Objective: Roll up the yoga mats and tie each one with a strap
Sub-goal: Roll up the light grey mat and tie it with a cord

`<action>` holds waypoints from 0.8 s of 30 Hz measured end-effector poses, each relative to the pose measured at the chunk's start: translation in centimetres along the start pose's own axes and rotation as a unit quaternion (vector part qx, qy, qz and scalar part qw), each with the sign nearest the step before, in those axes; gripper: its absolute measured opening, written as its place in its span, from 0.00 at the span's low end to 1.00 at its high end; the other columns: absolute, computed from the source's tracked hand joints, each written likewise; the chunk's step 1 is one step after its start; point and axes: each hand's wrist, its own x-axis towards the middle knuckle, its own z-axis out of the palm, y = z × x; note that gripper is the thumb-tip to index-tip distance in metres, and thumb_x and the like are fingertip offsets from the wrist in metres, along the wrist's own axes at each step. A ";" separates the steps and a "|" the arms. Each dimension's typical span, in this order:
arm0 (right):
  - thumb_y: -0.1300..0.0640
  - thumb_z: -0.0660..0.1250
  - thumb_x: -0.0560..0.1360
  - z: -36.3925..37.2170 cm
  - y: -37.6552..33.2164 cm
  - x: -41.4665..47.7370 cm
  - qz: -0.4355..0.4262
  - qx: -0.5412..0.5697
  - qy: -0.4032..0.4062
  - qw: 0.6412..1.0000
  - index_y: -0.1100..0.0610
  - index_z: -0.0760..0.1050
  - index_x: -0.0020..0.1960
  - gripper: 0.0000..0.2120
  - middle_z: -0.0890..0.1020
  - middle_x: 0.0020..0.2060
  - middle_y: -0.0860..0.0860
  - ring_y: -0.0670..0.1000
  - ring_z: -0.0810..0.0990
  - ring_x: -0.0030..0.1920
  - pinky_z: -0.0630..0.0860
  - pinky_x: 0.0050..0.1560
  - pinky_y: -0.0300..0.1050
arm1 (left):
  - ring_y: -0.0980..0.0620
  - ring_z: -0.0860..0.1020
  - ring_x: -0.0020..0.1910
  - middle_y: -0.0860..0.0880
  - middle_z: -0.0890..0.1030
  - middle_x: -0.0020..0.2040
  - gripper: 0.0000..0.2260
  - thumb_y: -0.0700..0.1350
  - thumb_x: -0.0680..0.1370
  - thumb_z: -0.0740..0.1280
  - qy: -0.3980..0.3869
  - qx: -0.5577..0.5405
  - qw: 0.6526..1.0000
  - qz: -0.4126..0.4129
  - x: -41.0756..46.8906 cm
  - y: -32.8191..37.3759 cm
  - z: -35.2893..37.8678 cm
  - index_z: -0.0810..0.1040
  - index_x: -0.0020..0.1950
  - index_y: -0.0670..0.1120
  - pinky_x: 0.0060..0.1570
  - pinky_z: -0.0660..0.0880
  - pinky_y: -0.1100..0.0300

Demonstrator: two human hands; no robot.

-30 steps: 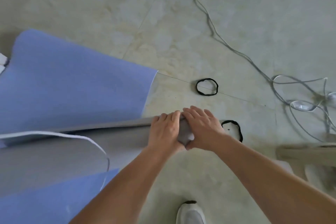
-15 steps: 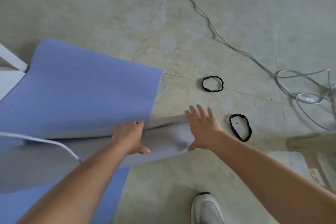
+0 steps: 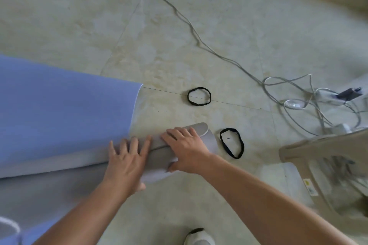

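Blue-and-grey foam yoga mat [image 3: 59,115]: judged light, soft, springy; best pressed along its rolled end. Left hand [image 3: 127,162] and right hand [image 3: 185,149] are laid flat there, fingers spread.

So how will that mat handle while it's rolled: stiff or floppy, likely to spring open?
Probably floppy: the mat bends into a loose, flattened fold under the left hand and right hand. Likely springy, since both hands press it down. It may slide on the smooth floor.

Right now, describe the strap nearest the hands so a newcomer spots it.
Follow the rolled grey edge of the blue mat right to the right hand. Just beyond its end lies a black strap, an elongated loop; the other strap is rounder and farther off.
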 end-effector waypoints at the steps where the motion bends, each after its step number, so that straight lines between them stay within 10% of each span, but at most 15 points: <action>1: 0.43 0.78 0.64 0.1 0.8 -0.3 -0.001 0.068 0.007 0.998 0.51 0.66 0.73 0.42 0.69 0.71 0.51 0.55 0.64 0.72 0.60 0.71 0.51 | 0.34 0.76 0.53 0.36 0.74 0.59 0.69 0.59 0.40 0.82 0.021 -0.016 1.000 0.008 0.3 0.2 0.3 0.57 0.76 0.44 0.53 0.69 0.32; 6: 0.55 0.68 0.78 0.8 7.6 -3.7 0.258 0.316 0.309 0.859 0.53 0.80 0.57 0.09 0.80 0.55 0.47 0.49 0.79 0.55 0.72 0.53 0.41 | 0.37 0.78 0.47 0.40 0.77 0.54 0.63 0.59 0.41 0.81 0.031 -0.023 0.999 0.025 2.5 -1.5 1.5 0.66 0.74 0.44 0.44 0.74 0.42; 10: 0.58 0.65 0.78 6.6 13.9 -5.7 0.461 0.282 0.153 0.827 0.57 0.77 0.60 0.12 0.79 0.58 0.54 0.57 0.78 0.58 0.73 0.57 0.48 | 0.45 0.68 0.68 0.49 0.65 0.71 0.61 0.70 0.59 0.73 -0.031 -0.018 0.999 0.010 4.3 -1.5 -0.5 0.41 0.81 0.53 0.62 0.67 0.49; 15: 0.55 0.70 0.76 10.8 15.4 -5.6 0.471 0.243 0.055 0.846 0.58 0.76 0.63 0.17 0.77 0.61 0.55 0.58 0.73 0.64 0.70 0.59 0.48 | 0.46 0.65 0.69 0.51 0.61 0.71 0.61 0.70 0.61 0.72 -0.024 -0.019 1.000 -0.004 4.0 -1.3 -0.6 0.37 0.80 0.54 0.65 0.65 0.51; 19: 0.62 0.65 0.75 9.4 15.1 -4.5 0.473 0.321 0.091 0.816 0.62 0.77 0.39 0.07 0.79 0.35 0.59 0.60 0.79 0.40 0.68 0.38 0.47 | 0.46 0.67 0.68 0.51 0.63 0.70 0.59 0.70 0.62 0.72 -0.002 -0.007 1.000 -0.004 3.4 -1.0 -0.2 0.40 0.81 0.53 0.64 0.65 0.51; 24: 0.59 0.64 0.79 2.4 11.3 -2.0 0.371 0.507 0.231 0.743 0.56 0.75 0.48 0.02 0.82 0.44 0.52 0.52 0.78 0.44 0.73 0.46 0.48 | 0.41 0.79 0.50 0.47 0.77 0.56 0.59 0.65 0.47 0.77 0.020 -0.043 0.999 0.000 2.2 -2.0 0.2 0.67 0.76 0.49 0.48 0.74 0.47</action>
